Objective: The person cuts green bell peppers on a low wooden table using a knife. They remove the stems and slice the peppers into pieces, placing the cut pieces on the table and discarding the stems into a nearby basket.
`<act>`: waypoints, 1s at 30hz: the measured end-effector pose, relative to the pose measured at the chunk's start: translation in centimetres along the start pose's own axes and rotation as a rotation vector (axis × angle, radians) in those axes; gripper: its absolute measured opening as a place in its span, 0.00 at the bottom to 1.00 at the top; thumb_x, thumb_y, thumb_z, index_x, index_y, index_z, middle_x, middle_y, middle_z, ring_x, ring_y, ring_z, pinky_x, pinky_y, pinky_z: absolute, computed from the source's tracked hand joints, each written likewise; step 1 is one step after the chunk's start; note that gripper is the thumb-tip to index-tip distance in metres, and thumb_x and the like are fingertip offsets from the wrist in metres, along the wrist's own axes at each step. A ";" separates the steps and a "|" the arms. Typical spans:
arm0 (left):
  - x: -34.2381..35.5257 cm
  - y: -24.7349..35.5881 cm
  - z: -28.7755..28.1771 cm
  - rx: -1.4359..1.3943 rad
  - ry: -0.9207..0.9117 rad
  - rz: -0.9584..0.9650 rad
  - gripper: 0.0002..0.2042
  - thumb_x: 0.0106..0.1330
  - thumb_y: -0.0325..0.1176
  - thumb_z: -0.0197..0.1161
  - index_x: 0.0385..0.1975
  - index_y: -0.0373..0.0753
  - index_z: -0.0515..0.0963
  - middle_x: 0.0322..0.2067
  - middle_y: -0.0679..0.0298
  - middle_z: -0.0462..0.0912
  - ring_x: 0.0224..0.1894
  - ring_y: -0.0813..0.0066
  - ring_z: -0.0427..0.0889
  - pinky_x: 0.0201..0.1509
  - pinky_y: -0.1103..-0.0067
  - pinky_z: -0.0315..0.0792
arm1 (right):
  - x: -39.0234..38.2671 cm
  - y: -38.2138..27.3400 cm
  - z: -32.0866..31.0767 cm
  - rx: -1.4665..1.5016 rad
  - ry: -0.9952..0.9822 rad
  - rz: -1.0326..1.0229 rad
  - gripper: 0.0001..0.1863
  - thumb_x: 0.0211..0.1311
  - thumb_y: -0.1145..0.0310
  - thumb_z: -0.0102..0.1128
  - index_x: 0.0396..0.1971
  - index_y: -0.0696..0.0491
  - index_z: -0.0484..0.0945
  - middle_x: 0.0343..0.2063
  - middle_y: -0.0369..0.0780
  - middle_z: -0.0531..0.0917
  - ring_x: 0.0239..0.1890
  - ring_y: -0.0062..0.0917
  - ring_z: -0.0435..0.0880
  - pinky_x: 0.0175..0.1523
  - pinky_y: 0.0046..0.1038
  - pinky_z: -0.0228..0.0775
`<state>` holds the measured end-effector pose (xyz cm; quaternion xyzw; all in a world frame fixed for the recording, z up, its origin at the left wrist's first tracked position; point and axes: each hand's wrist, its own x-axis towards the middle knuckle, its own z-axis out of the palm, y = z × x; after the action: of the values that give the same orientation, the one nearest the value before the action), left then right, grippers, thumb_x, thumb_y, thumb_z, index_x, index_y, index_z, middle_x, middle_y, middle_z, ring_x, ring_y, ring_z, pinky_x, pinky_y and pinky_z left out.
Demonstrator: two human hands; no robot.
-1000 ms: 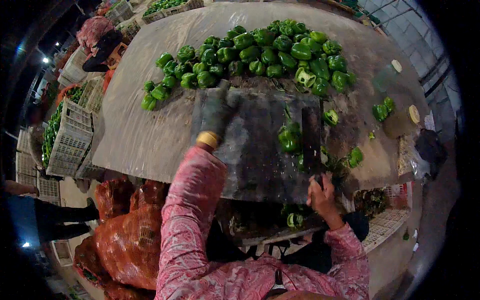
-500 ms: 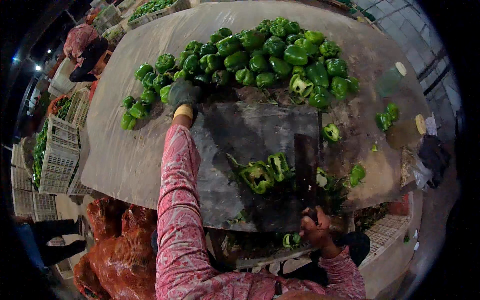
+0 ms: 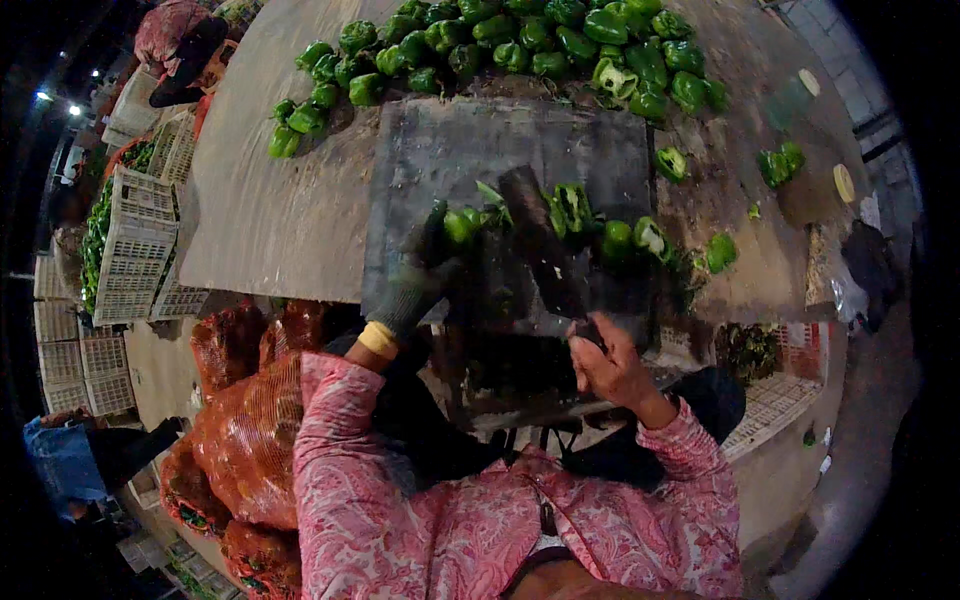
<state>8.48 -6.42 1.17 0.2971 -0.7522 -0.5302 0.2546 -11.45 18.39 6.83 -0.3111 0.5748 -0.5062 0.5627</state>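
My left hand [image 3: 425, 275], in a dark glove, is closed beside a green pepper [image 3: 462, 226], gripping it on the dark board [image 3: 410, 140]. My bare right hand [image 3: 605, 360] is wrapped round the handle of a wide, dark cleaver [image 3: 540, 240], whose blade lies diagonally just right of that pepper. Cut pepper pieces [image 3: 570, 207] and more peppers [image 3: 620, 240] sit to the right of the blade.
A pile of peppers [image 3: 450, 38] covers the table's [image 3: 240, 220] back, with jars [image 3: 805, 200] at right. Mesh sacks [image 3: 245, 430] and crates [image 3: 135, 240] stand left. Two other people, one crouched [image 3: 175, 45] and one in blue [image 3: 65, 460], are at left.
My left hand has come back from the pile's left end onto the board, now with a pepper. The cleaver has swung leftward, angled across the board, with my right hand higher.
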 end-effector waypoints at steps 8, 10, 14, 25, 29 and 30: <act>-0.7 -4.8 0.9 -0.081 0.056 -0.059 0.34 0.53 0.21 0.65 0.64 0.37 0.63 0.56 0.56 0.74 0.59 0.64 0.72 0.63 0.71 0.68 | 0.8 -1.8 4.2 -0.176 -0.029 -0.004 0.15 0.66 0.62 0.55 0.37 0.60 0.71 0.17 0.36 0.73 0.13 0.18 0.72 0.19 0.25 0.66; -0.8 -5.5 0.9 0.045 0.056 -0.077 0.34 0.52 0.24 0.67 0.62 0.37 0.64 0.55 0.54 0.74 0.59 0.62 0.72 0.62 0.71 0.68 | 1.6 -1.7 4.4 -0.180 -0.041 0.004 0.15 0.66 0.61 0.55 0.35 0.59 0.70 0.17 0.36 0.73 0.13 0.19 0.72 0.18 0.25 0.65; -1.1 -6.4 0.9 0.267 0.084 -0.013 0.34 0.51 0.21 0.64 0.63 0.37 0.64 0.55 0.55 0.74 0.57 0.63 0.75 0.61 0.70 0.69 | 3.0 -2.3 4.7 -0.176 -0.055 0.105 0.16 0.66 0.58 0.53 0.29 0.57 0.68 0.16 0.35 0.71 0.12 0.19 0.72 0.16 0.24 0.65; -2.3 -3.8 1.6 -0.044 0.066 0.023 0.30 0.56 0.21 0.63 0.62 0.36 0.65 0.57 0.55 0.74 0.57 0.67 0.74 0.61 0.72 0.69 | 8.2 0.3 5.9 -0.176 -0.043 0.133 0.13 0.67 0.61 0.52 0.27 0.54 0.68 0.15 0.33 0.70 0.11 0.18 0.70 0.15 0.23 0.63; -2.0 -3.7 -0.4 -0.231 0.113 -0.025 0.25 0.63 0.31 0.60 0.60 0.34 0.67 0.57 0.57 0.73 0.56 0.68 0.75 0.59 0.72 0.70 | 5.6 1.8 6.4 -0.157 0.122 -0.058 0.11 0.66 0.62 0.54 0.29 0.53 0.70 0.16 0.32 0.71 0.12 0.16 0.69 0.16 0.22 0.64; -1.8 -2.8 -1.5 -0.329 0.074 -0.067 0.24 0.63 0.32 0.59 0.60 0.34 0.68 0.57 0.57 0.74 0.57 0.68 0.75 0.60 0.72 0.70 | 4.5 2.2 5.8 -0.076 0.165 -0.076 0.10 0.66 0.62 0.54 0.30 0.53 0.71 0.16 0.31 0.71 0.13 0.16 0.69 0.17 0.22 0.64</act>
<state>11.30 -6.80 -1.14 0.2956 -0.6350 -0.6431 0.3096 -6.18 13.51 4.10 -0.3112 0.6258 -0.5288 0.4815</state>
